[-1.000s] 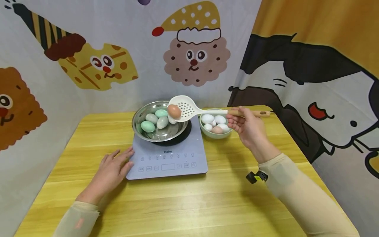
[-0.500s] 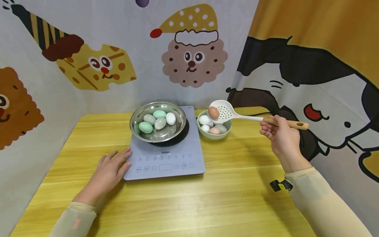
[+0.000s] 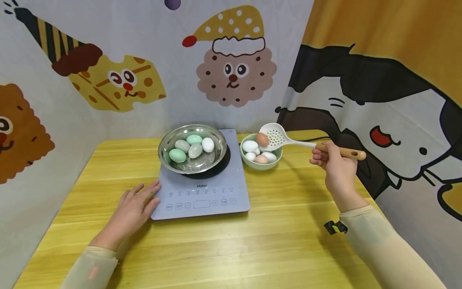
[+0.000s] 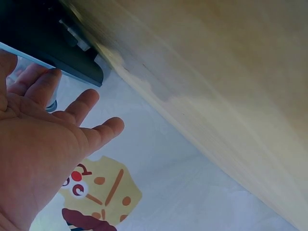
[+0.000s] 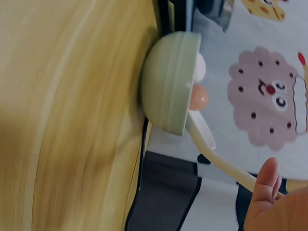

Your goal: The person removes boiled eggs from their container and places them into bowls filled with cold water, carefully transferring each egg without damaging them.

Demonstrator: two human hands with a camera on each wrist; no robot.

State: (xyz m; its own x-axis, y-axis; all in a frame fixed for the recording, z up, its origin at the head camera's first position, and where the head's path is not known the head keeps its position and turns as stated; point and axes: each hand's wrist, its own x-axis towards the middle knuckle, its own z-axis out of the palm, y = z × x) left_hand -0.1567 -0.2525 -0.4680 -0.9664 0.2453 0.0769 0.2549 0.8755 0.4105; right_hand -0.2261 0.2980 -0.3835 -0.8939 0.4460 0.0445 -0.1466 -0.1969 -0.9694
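Observation:
My right hand (image 3: 339, 168) grips the wooden handle of a white slotted spoon (image 3: 276, 136). The spoon's head is over the green bowl (image 3: 261, 165), and a brown egg (image 3: 262, 139) sits at its left edge. White eggs (image 3: 250, 146) and a pinkish egg (image 3: 261, 159) lie in that bowl. From the side, the right wrist view shows the brown egg (image 5: 198, 97) at the bowl's rim, with the spoon's neck (image 5: 224, 163) slanting away from it. My left hand (image 3: 133, 206) has its fingers extended and touches the left edge of the induction cooker (image 3: 216, 192).
On the cooker stands a steel pan (image 3: 202, 162) holding several green, grey and white eggs. A black cable (image 3: 317, 139) runs behind the bowl at the table's back. A printed curtain (image 3: 144, 32) hangs close behind the wooden table (image 3: 202, 249).
The right hand has carried the spoon and brown egg rightward from above the pan to the bowl, then slightly back left and lower. The left hand has stayed at the cooker.

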